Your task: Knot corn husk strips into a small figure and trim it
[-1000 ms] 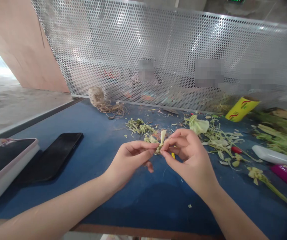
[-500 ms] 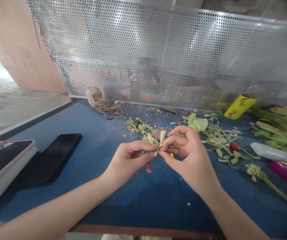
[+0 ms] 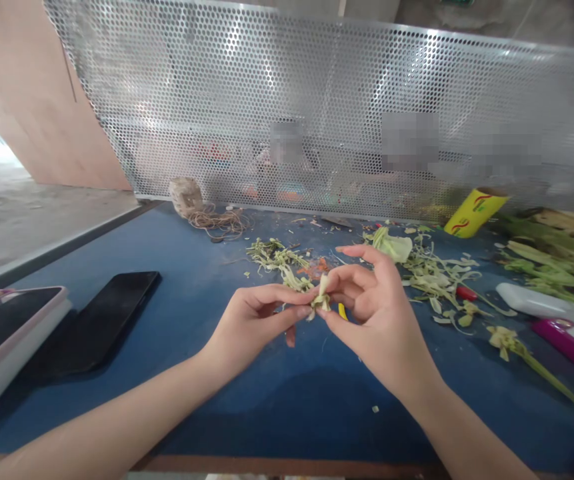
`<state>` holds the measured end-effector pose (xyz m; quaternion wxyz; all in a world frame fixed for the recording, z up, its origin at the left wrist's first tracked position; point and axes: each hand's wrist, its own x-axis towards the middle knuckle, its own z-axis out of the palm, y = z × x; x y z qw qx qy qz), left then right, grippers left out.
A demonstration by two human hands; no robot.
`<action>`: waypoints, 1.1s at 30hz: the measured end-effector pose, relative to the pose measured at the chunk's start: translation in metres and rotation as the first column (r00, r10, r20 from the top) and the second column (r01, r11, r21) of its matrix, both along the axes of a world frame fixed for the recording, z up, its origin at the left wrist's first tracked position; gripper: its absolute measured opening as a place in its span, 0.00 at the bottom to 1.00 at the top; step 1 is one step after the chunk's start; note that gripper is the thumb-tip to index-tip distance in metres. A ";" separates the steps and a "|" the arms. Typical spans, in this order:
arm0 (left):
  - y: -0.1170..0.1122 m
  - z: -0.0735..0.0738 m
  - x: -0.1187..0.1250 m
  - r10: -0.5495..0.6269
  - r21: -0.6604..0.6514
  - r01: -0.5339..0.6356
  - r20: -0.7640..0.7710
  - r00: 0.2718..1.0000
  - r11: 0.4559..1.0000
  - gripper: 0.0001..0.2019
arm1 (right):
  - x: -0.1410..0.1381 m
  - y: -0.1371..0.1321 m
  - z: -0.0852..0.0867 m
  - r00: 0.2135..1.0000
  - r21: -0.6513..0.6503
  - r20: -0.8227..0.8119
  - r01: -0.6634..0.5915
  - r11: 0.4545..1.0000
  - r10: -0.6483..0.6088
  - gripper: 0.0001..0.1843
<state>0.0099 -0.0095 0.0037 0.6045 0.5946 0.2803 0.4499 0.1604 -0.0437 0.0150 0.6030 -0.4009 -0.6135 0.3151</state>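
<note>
Between both hands, above the blue table (image 3: 277, 413), is a small pale green flower-like plant piece (image 3: 323, 293), with a cream tip pointing up. My left hand (image 3: 261, 317) pinches its left side between thumb and index finger. From the right, my right hand (image 3: 374, 303) holds the piece with its thumb and a bent finger, the index finger raised off it. Just behind the fingers lie thin pale green plant bits (image 3: 279, 257) and orange crumbs (image 3: 317, 268). Part of a yellow object (image 3: 343, 311) shows below my right hand; the rest of it is hidden.
To the left lie a black phone (image 3: 111, 320) and a pink-edged device (image 3: 11, 333). Brown string (image 3: 219, 221) trails from a pale block (image 3: 185, 197). Rightward are plant scraps (image 3: 437, 273), a yellow tube (image 3: 475, 213) and a white-and-purple tool (image 3: 561, 337). A perforated metal screen (image 3: 247, 87) stands behind.
The plant piece has turned between my fingers and shows more of its pale folds. My right index finger has lifted and straightened away from it. The camera view has shifted slightly.
</note>
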 end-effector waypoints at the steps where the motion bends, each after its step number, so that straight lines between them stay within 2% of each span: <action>1: 0.000 0.000 0.000 -0.001 -0.005 0.001 0.003 1.000 1.000 0.06 | 0.000 0.000 0.000 1.000 -0.001 0.004 0.004 1.000 -0.004 0.28; 10: -0.003 0.005 0.000 0.052 0.031 -0.050 -0.054 0.997 0.998 0.06 | 0.001 0.003 -0.002 0.997 0.013 0.077 0.018 1.000 -0.019 0.29; 17: -0.004 0.006 0.002 0.149 0.021 -0.148 -0.031 0.988 0.989 0.05 | 0.000 0.002 0.000 1.000 -0.060 -0.008 -0.031 0.998 0.031 0.30; 22: -0.005 0.008 0.003 0.129 0.016 -0.129 -0.049 0.990 0.992 0.05 | -0.005 0.002 -0.002 0.999 -0.031 -0.014 -0.037 0.999 0.037 0.29; 26: -0.007 0.008 0.004 0.142 0.018 -0.141 -0.074 0.987 0.990 0.07 | -0.006 0.003 -0.004 0.999 0.003 0.050 -0.015 1.000 0.015 0.28; 33: -0.010 0.007 0.002 0.072 0.039 -0.073 0.020 0.997 0.997 0.12 | -0.003 0.003 -0.003 0.998 -0.022 0.058 0.019 1.000 -0.018 0.26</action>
